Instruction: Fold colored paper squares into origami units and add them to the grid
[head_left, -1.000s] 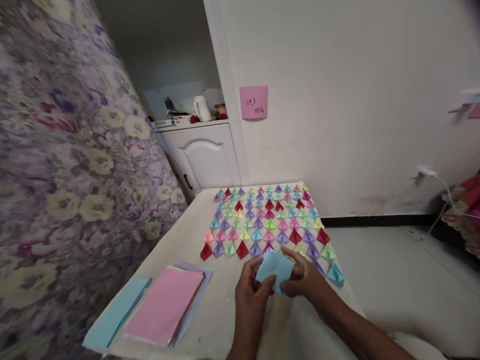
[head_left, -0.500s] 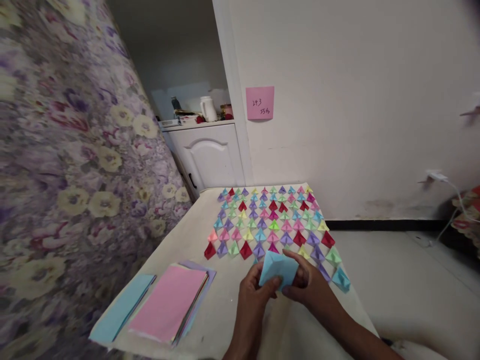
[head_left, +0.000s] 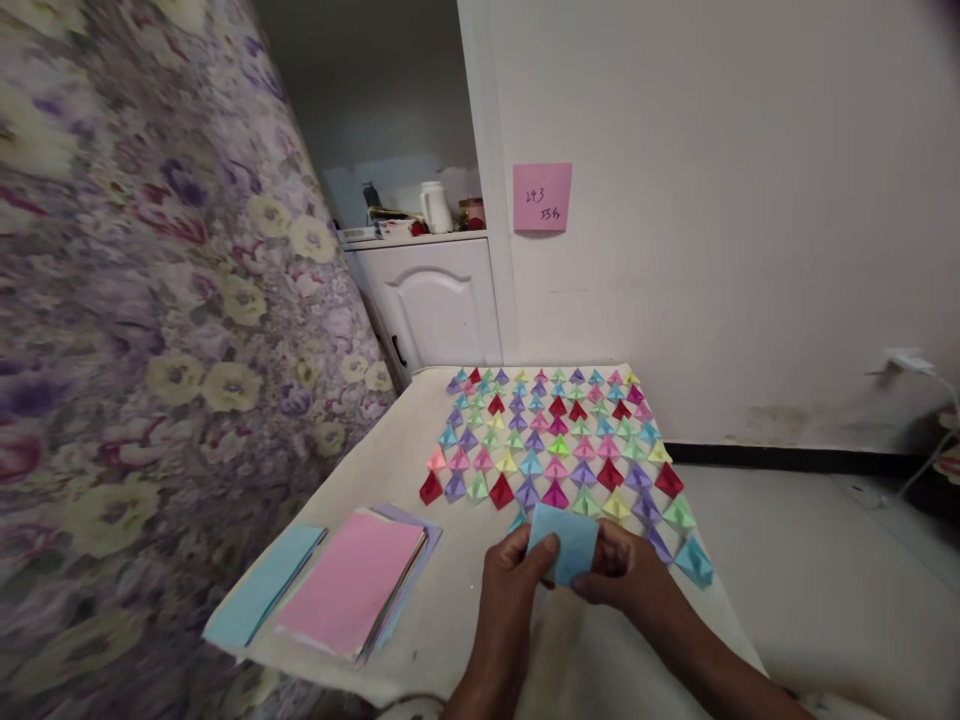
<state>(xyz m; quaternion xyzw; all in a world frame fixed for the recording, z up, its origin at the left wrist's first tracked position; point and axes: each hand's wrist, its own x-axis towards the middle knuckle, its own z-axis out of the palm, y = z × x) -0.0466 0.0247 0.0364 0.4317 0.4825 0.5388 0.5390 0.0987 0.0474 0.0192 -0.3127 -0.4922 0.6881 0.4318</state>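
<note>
A light blue piece of folded paper (head_left: 570, 541) is held up over the near part of the table. My left hand (head_left: 512, 580) grips its left side, with the thumb lying across the front. At the right edge and lower right corner, my right hand (head_left: 622, 570) pinches the same paper. The fingers behind it are partly hidden. Just beyond my hands, rows of small folded paper pieces (head_left: 557, 445) in many colours cover the far part of the table. A teal folded piece (head_left: 694, 562) lies to the right of my right hand.
A stack of paper sheets, pink on top (head_left: 356, 580), lies on the cream-covered table (head_left: 390, 455) at left. Beside it are light blue sheets (head_left: 266, 580). A floral curtain (head_left: 187, 330) hangs on the left. A pink note (head_left: 542, 197) is stuck to the wall behind.
My right index finger has come down from the paper's top edge to its right side. The paper now looks flatter and squarer to me. The whole view has shifted slightly.
</note>
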